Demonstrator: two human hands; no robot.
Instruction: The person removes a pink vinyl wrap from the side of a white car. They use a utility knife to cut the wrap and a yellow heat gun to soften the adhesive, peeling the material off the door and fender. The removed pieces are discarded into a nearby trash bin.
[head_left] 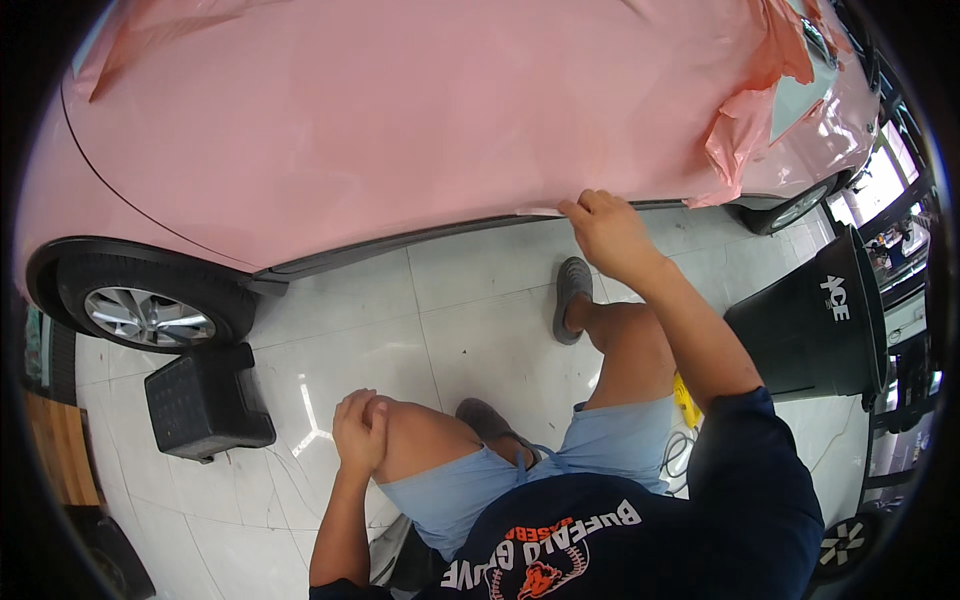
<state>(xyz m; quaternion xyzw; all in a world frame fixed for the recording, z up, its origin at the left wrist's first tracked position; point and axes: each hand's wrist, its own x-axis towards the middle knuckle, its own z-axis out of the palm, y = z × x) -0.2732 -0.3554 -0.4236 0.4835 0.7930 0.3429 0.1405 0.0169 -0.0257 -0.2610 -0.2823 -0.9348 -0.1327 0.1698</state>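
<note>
A pink car side [390,110] fills the far part of the view, its lower edge running above the dark sill [350,258]. At that edge my right hand [612,235] is closed, with thumb and fingers pinched together on a thin pale strip of film [540,212]. The strip sticks out to the left of the fingers along the bottom of the panel. My left hand [358,432] rests on my left knee, fingers laid over it and holding nothing.
Crumpled pink film [738,140] hangs loose at the car's right end. A black step stool [205,400] stands by the left wheel [150,315]. At the right is a dark bin [800,320], with a yellow tool [686,402] and cable near my leg. The floor [330,340] is light tile.
</note>
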